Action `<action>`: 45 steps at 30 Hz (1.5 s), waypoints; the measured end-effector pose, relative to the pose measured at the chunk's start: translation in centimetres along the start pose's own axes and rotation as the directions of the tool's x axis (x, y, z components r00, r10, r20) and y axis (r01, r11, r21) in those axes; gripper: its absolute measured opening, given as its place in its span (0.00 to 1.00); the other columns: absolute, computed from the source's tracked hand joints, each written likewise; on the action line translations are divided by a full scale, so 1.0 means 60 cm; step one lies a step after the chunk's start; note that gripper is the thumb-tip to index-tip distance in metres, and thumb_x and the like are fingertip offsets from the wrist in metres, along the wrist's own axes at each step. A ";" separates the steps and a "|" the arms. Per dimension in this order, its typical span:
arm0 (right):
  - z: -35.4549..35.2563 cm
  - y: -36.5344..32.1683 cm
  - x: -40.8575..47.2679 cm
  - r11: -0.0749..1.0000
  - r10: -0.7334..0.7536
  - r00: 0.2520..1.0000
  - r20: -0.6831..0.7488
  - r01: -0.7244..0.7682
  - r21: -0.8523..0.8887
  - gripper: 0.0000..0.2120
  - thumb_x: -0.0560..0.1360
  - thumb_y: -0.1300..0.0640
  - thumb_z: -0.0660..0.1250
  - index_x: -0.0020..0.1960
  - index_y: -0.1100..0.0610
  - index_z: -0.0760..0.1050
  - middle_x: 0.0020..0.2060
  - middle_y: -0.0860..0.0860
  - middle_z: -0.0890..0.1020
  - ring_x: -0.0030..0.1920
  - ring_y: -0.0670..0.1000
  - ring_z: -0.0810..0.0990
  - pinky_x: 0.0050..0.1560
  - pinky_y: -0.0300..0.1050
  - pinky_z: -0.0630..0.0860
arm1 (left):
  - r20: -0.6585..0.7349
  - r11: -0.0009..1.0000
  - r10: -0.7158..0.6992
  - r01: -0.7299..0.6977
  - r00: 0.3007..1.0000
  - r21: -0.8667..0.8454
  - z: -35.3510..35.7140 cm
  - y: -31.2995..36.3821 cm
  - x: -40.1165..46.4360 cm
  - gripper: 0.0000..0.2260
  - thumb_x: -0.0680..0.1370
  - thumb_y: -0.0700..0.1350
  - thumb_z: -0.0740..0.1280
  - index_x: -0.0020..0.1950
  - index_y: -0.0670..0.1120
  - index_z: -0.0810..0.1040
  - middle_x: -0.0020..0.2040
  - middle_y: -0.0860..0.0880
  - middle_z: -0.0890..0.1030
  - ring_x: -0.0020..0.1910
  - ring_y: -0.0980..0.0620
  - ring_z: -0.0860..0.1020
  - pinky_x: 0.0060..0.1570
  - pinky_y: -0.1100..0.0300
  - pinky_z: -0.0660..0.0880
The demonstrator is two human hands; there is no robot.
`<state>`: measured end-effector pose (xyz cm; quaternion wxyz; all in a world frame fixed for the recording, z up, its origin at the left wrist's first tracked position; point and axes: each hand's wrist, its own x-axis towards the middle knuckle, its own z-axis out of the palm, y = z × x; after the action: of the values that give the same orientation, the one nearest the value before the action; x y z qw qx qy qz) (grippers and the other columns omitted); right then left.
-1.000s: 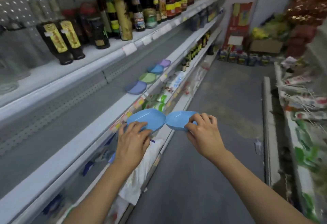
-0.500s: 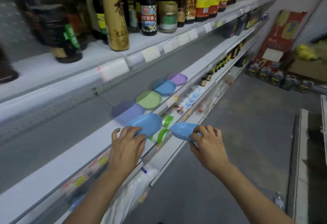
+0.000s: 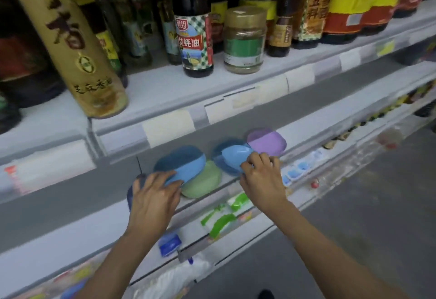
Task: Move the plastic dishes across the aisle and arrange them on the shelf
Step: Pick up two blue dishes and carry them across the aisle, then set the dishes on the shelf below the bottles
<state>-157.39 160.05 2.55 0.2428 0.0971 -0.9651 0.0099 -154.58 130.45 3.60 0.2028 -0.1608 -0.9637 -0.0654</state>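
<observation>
2 hands [image 3: 153, 200] [image 3: 260, 178], each gripping 1 blue dish [image 3: 186, 169] [image 3: 236, 156], over shelf [image 3: 70, 216]

We count 2 light blue dishes in hand: left one [image 3: 182, 169], right one [image 3: 236, 157]; 4 dishes on the shelf [image 3: 70, 223]: 1 purple [image 3: 267, 141], 1 darker blue [image 3: 220, 165], 1 green [image 3: 205, 182], 1 indigo [image 3: 130, 196], mostly hidden; 2 hands: left [image 3: 153, 199], right [image 3: 260, 177]
</observation>
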 end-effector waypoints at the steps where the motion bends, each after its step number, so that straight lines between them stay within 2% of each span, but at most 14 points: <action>1: 0.020 0.007 0.024 1.000 -0.026 0.999 0.040 0.027 -0.005 0.07 0.67 0.56 0.74 0.44 0.55 0.80 0.47 0.54 0.77 0.47 0.60 0.75 0.50 0.56 0.68 | 0.009 0.999 -0.043 0.043 0.999 0.015 0.003 0.009 0.001 0.11 0.75 0.50 0.65 0.50 0.53 0.86 0.59 0.51 0.83 0.57 0.44 0.80 0.56 0.43 0.69; 4: 0.072 0.004 0.066 0.999 -0.047 0.971 0.234 0.052 -0.015 0.09 0.65 0.56 0.77 0.43 0.55 0.81 0.48 0.56 0.77 0.49 0.60 0.75 0.52 0.59 0.67 | 0.025 0.992 -0.113 0.111 0.993 0.060 0.002 0.043 0.008 0.13 0.76 0.51 0.62 0.51 0.52 0.86 0.59 0.50 0.83 0.58 0.43 0.80 0.58 0.39 0.71; 7: 0.099 -0.005 0.075 0.989 -0.148 0.905 0.398 0.148 0.031 0.19 0.70 0.41 0.73 0.54 0.53 0.81 0.53 0.55 0.77 0.53 0.59 0.74 0.53 0.57 0.64 | -0.022 0.983 -0.133 0.135 0.991 0.125 0.010 0.081 0.027 0.14 0.75 0.50 0.61 0.50 0.52 0.86 0.57 0.49 0.84 0.55 0.42 0.81 0.57 0.38 0.72; 10: 0.100 0.034 0.077 0.972 -0.230 0.916 0.330 0.202 0.117 0.25 0.74 0.34 0.64 0.61 0.51 0.78 0.53 0.54 0.76 0.53 0.59 0.74 0.51 0.56 0.64 | 0.016 0.975 -0.148 0.143 0.989 0.172 0.043 0.114 0.067 0.10 0.74 0.48 0.65 0.49 0.51 0.86 0.57 0.48 0.84 0.55 0.41 0.80 0.57 0.39 0.72; 13: 0.092 0.109 0.086 0.987 -0.142 0.957 0.252 0.117 0.113 0.26 0.76 0.35 0.55 0.59 0.51 0.78 0.51 0.54 0.78 0.51 0.60 0.76 0.49 0.55 0.66 | 0.072 0.978 -0.101 0.086 0.992 0.192 0.086 0.158 0.115 0.07 0.72 0.45 0.70 0.47 0.51 0.86 0.56 0.47 0.83 0.55 0.40 0.79 0.57 0.40 0.71; 15: 0.091 0.161 0.094 0.992 -0.097 0.964 0.246 0.074 0.099 0.24 0.77 0.37 0.55 0.57 0.52 0.80 0.50 0.54 0.78 0.50 0.60 0.76 0.49 0.55 0.68 | 0.134 0.980 -0.082 0.055 0.988 0.193 0.107 0.188 0.147 0.08 0.71 0.44 0.73 0.48 0.52 0.86 0.56 0.47 0.83 0.56 0.40 0.79 0.58 0.39 0.71; 18: 0.098 0.215 0.092 0.992 -0.087 0.966 0.243 0.062 0.111 0.16 0.78 0.41 0.64 0.56 0.51 0.80 0.50 0.54 0.78 0.50 0.60 0.76 0.49 0.55 0.69 | 0.285 0.972 -0.100 0.032 0.953 0.232 0.138 0.229 0.175 0.11 0.65 0.44 0.79 0.46 0.51 0.86 0.57 0.46 0.83 0.57 0.40 0.80 0.59 0.36 0.71; 20: 0.101 0.233 0.084 0.989 -0.074 0.974 0.214 0.044 0.141 0.13 0.77 0.45 0.69 0.56 0.51 0.80 0.51 0.54 0.78 0.51 0.60 0.76 0.49 0.55 0.69 | 0.364 0.957 -0.121 0.011 0.924 0.291 0.150 0.250 0.179 0.11 0.66 0.47 0.78 0.47 0.52 0.86 0.60 0.46 0.82 0.60 0.40 0.78 0.61 0.36 0.68; 23: 0.106 0.241 0.066 0.981 -0.075 0.982 0.174 0.041 0.188 0.13 0.78 0.44 0.64 0.55 0.51 0.80 0.51 0.53 0.77 0.51 0.59 0.76 0.49 0.54 0.68 | 0.379 0.953 -0.144 0.024 0.914 0.302 0.157 0.259 0.164 0.14 0.70 0.52 0.75 0.54 0.52 0.85 0.62 0.46 0.81 0.62 0.41 0.77 0.64 0.35 0.66; 27: 0.105 0.211 0.052 0.963 -0.146 0.970 0.196 0.095 0.251 0.16 0.78 0.43 0.59 0.56 0.50 0.80 0.52 0.51 0.77 0.51 0.57 0.75 0.49 0.52 0.67 | 0.327 0.951 -0.176 0.075 0.928 0.300 0.142 0.246 0.135 0.14 0.68 0.49 0.77 0.52 0.50 0.85 0.60 0.46 0.82 0.58 0.40 0.79 0.63 0.34 0.70; 33: 0.092 0.099 0.060 0.893 -0.274 0.947 0.170 0.185 0.410 0.13 0.78 0.45 0.62 0.55 0.51 0.80 0.52 0.50 0.75 0.52 0.56 0.75 0.52 0.55 0.68 | 0.201 0.931 -0.264 0.195 0.944 0.308 0.095 0.198 0.080 0.13 0.68 0.47 0.77 0.52 0.49 0.86 0.58 0.46 0.83 0.57 0.41 0.80 0.62 0.37 0.70; 38: 0.046 -0.087 0.061 0.784 -0.488 0.868 0.089 0.391 0.482 0.10 0.78 0.46 0.65 0.55 0.47 0.79 0.51 0.47 0.74 0.53 0.55 0.75 0.53 0.54 0.64 | 0.044 0.884 -0.376 0.344 0.925 0.317 -0.003 0.107 -0.037 0.11 0.70 0.47 0.75 0.52 0.49 0.85 0.58 0.46 0.83 0.56 0.42 0.81 0.61 0.36 0.72; 42: -0.014 -0.305 0.028 0.622 -0.645 0.764 -0.006 0.530 0.576 0.13 0.78 0.44 0.59 0.55 0.47 0.80 0.51 0.47 0.75 0.52 0.54 0.75 0.53 0.54 0.67 | -0.077 0.764 -0.554 0.542 0.829 0.349 -0.116 0.013 -0.214 0.11 0.71 0.48 0.74 0.53 0.50 0.84 0.59 0.47 0.83 0.57 0.42 0.80 0.61 0.39 0.72; 45: -0.075 -0.511 -0.041 0.461 -0.779 0.622 -0.080 0.654 0.600 0.13 0.79 0.45 0.59 0.56 0.46 0.79 0.53 0.47 0.75 0.53 0.54 0.74 0.54 0.54 0.67 | -0.142 0.632 -0.686 0.682 0.713 0.369 -0.221 -0.055 -0.406 0.13 0.72 0.51 0.67 0.54 0.51 0.83 0.59 0.48 0.82 0.57 0.43 0.80 0.59 0.40 0.71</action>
<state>-147.24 130.72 4.49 0.0811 0.5643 -0.7999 0.1877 -129.69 117.89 5.39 0.1853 0.2602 -0.9457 0.0594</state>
